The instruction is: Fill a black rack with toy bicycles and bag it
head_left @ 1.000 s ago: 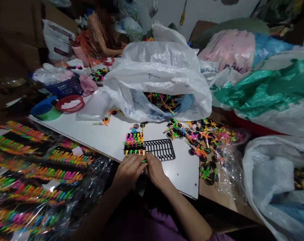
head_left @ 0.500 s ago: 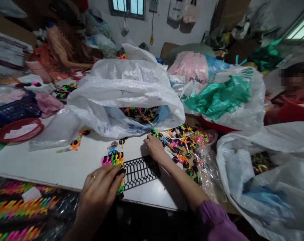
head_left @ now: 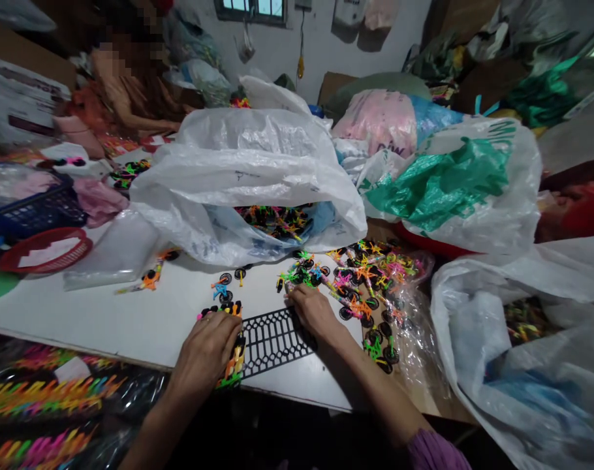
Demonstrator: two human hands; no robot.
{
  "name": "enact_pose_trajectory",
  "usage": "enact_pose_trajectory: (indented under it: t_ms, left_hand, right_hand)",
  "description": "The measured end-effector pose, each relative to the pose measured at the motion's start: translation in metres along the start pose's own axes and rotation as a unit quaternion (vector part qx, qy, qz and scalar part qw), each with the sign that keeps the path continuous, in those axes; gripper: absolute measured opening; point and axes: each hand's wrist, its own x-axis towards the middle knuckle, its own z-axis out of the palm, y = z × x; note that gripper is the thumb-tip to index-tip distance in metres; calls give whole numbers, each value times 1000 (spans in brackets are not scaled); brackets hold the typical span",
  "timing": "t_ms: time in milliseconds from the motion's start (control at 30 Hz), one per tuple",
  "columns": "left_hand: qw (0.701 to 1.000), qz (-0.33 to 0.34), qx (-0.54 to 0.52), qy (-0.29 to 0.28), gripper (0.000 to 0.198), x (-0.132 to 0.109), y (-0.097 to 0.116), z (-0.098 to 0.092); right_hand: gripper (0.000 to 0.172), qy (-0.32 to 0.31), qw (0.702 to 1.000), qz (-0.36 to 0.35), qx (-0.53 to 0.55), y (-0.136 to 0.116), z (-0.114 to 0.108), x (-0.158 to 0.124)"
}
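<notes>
My left hand (head_left: pixel 203 349) lies over a row of small colourful plastic toy bicycles (head_left: pixel 234 359), with its fingers curled on them and hiding most of the row. Beside that row is a black plastic lattice strip (head_left: pixel 275 343) on the white board (head_left: pixel 130 320). My right hand (head_left: pixel 314 312) rests just beyond the strip, its fingertips at the edge of a heap of loose neon toy bicycles (head_left: pixel 346 277). Whether those fingers hold a piece is hidden.
A large white plastic bag (head_left: pixel 248 163) holding more bicycles stands behind the board. Further bags (head_left: pixel 487 365) lie to the right. Packed bicycles in clear film (head_left: pixel 47 391) lie at the front left. A co-worker (head_left: pixel 125 85) sits at the far left, beyond a blue basket (head_left: pixel 37 212).
The view has swung right and up. My right hand has come from reaching into the heap back toward the strip. Some loose bicycles now lie nearer the strip.
</notes>
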Motion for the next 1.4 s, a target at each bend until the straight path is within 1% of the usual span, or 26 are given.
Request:
enact_pose_trajectory:
  t_ms: [100, 167, 233, 300, 433, 500, 567, 600, 667, 700, 767, 833, 867, 900, 967, 1033, 1133, 1267, 1333, 1400]
  left_hand:
    - [1000, -6, -1, -7, 20, 0, 2, -4]
    - [1000, -10, -2, -17, 20, 2, 4, -7]
    - [1000, -10, -1, -19, 19, 4, 5, -9]
    - [1000, -2, -4, -16, 18, 5, 5, -9]
    - [999, 20, -31, -24, 20, 4, 5, -5]
    - [999, 19, -45, -15, 21, 6, 7, -6]
    - [998, 3, -62, 8, 20, 13, 11, -11]
    - [997, -16, -74, 24, 22, 18, 14, -15]
    - [988, -84, -113, 55, 31, 32, 22, -23]
    - [979, -126, -146, 66, 37, 39, 26, -25]
    - [949, -200, -236, 63, 41, 51, 34, -26]
    - [912, -253, -320, 47, 36, 58, 39, -22]
    - [898, -274, -341, 47, 34, 58, 42, -20]
    - [891, -293, -342, 51, 32, 57, 44, -18]
    - [896, -317, -303, 78, 32, 53, 49, -16]
    - [911, -317, -245, 99, 32, 47, 53, -17]
    - [932, -300, -174, 107, 32, 40, 57, -22]
    - [944, -285, -135, 100, 32, 32, 59, -26]
    - [949, -272, -123, 105, 33, 29, 60, -28]
    - [953, -255, -106, 122, 34, 27, 64, -30]
  right_hand:
    - [23, 10, 994, 104, -10, -9, -2, 11]
    - [25, 5, 988, 151, -22, -15, 0, 22]
    - [20, -11, 984, 173, -27, -18, 0, 32]
    - [20, -18, 981, 190, -21, -14, -1, 35]
    - [25, 14, 976, 215, 35, 2, -8, 27]
    - [23, 38, 972, 215, 82, 7, -12, 21]
    - [20, 70, 966, 205, 138, 5, -17, 17]
    - [18, 91, 963, 192, 167, 1, -20, 16]
    - [16, 129, 955, 153, 221, -11, -27, 14]
    - [16, 143, 950, 129, 244, -20, -31, 13]
    - [15, 155, 943, 89, 281, -36, -37, 10]
    - [15, 157, 937, 73, 302, -48, -39, 6]
    - [14, 157, 936, 73, 306, -52, -39, 3]
    - [14, 157, 936, 76, 307, -55, -38, 1]
    - [14, 153, 937, 81, 303, -60, -37, -3]
    - [14, 147, 938, 82, 304, -64, -37, -6]
    - [15, 132, 937, 87, 311, -70, -39, -9]
    - [12, 111, 935, 97, 323, -76, -38, -14]
    - [11, 92, 926, 95, 354, -79, -35, -16]
    - [12, 70, 908, 89, 403, -81, -33, -17]
